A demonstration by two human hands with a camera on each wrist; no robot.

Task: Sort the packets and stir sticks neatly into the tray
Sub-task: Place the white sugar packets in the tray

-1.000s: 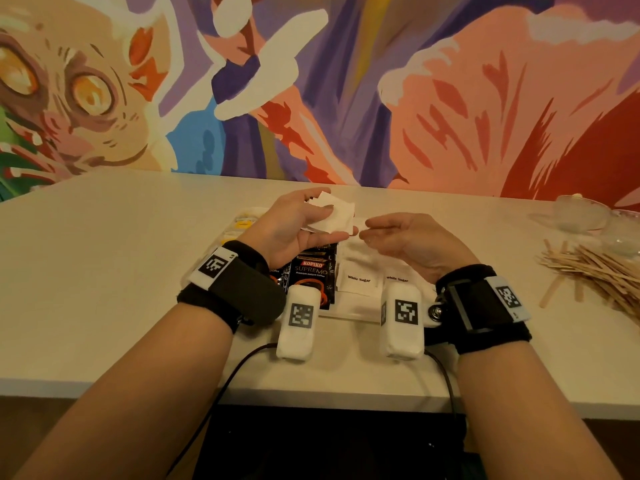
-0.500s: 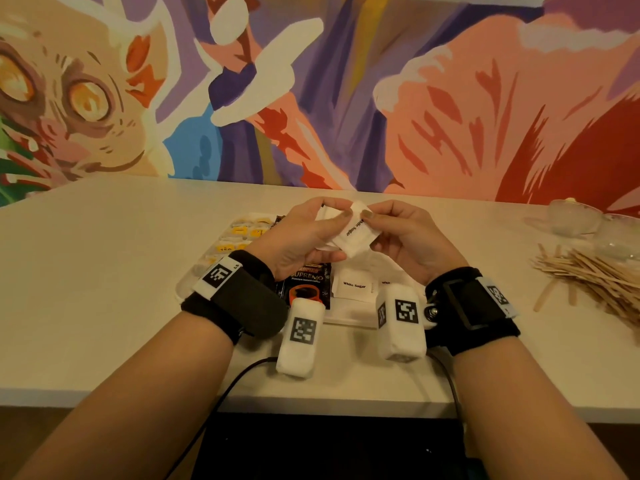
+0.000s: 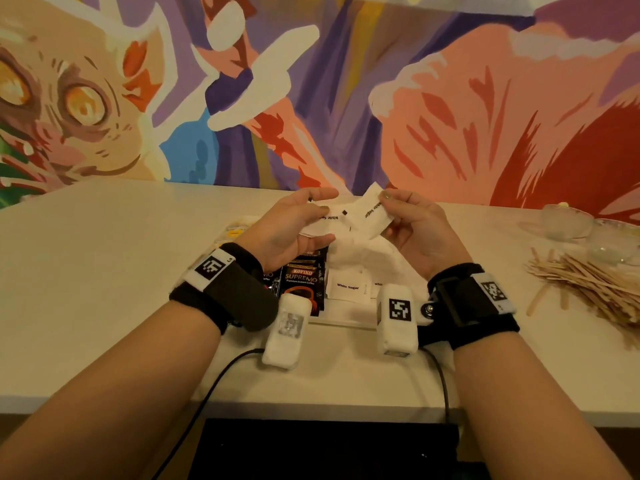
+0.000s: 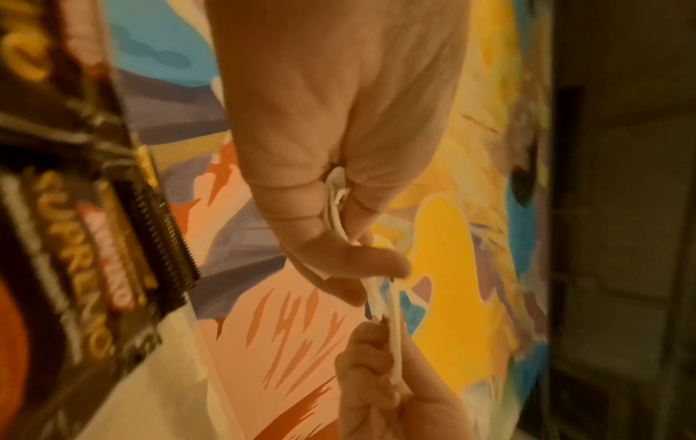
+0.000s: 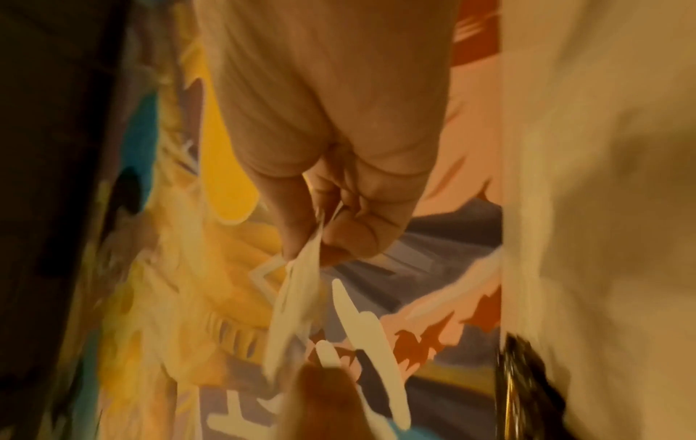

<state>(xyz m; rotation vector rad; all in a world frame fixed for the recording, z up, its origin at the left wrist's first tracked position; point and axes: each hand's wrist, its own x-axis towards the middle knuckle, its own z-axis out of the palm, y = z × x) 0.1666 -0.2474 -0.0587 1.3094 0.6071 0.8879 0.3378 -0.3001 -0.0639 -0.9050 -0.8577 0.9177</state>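
Observation:
Both hands are raised above the white tray [image 3: 341, 319]. My left hand [image 3: 298, 223] grips a small stack of white sugar packets [image 3: 329, 225] between thumb and fingers; the stack shows edge-on as white sugar packets [image 4: 335, 205] in the left wrist view. My right hand [image 3: 408, 223] pinches one white sugar packet [image 3: 375, 216] at its top corner, tilted, seen again as a white packet [image 5: 297, 291] in the right wrist view. The two lots touch or overlap in the middle. In the tray lie black Kopiko coffee packets [image 3: 301, 282], white sugar packets [image 3: 348, 287] and yellow packets [image 3: 233, 232] at the far left.
A loose heap of wooden stir sticks [image 3: 588, 285] lies on the table at the right. Behind the heap stand two clear glass cups [image 3: 568, 221]. A painted mural wall [image 3: 311, 98] backs the table. Cables hang over the table's front edge [image 3: 311, 407].
The hands came together around the packets, then rose a little and drew apart; the right hand now pinches one sugar packet separated from the left hand's stack.

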